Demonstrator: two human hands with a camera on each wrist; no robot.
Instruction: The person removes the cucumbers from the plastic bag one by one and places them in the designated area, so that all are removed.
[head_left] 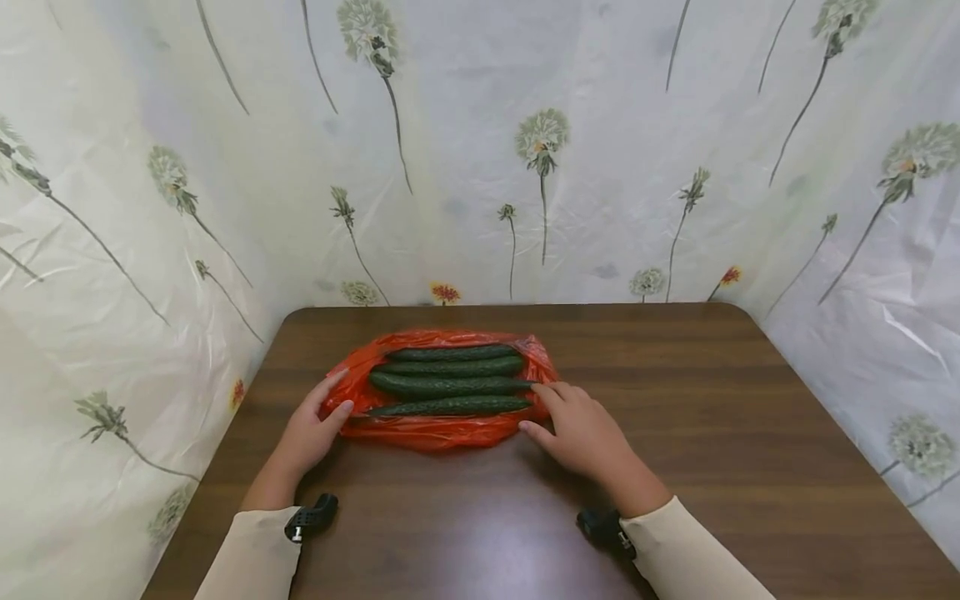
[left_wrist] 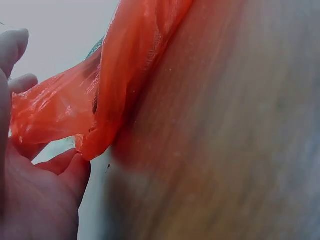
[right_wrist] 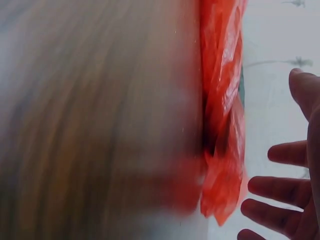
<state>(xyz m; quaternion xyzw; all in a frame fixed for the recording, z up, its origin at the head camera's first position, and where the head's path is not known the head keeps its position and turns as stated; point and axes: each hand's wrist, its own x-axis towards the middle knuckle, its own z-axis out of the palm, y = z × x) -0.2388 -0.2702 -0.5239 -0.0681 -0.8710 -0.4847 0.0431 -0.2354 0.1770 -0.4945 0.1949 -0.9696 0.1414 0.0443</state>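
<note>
my cream fabric sleeves (head_left: 251, 558) lie nearest, over a brown wood-grain surface (head_left: 720, 433). in the middle rests a crinkled, glossy red plastic bag (head_left: 442, 433), gaping upward round four long, bumpy dark green cucumbers (head_left: 453, 386) laid side by side. my left hand (head_left: 306, 437) touches the bag's left end; i cannot tell whether it pinches the film. my right hand (head_left: 585, 429), fingers spread and grasping nothing, is at the right end.
</note>
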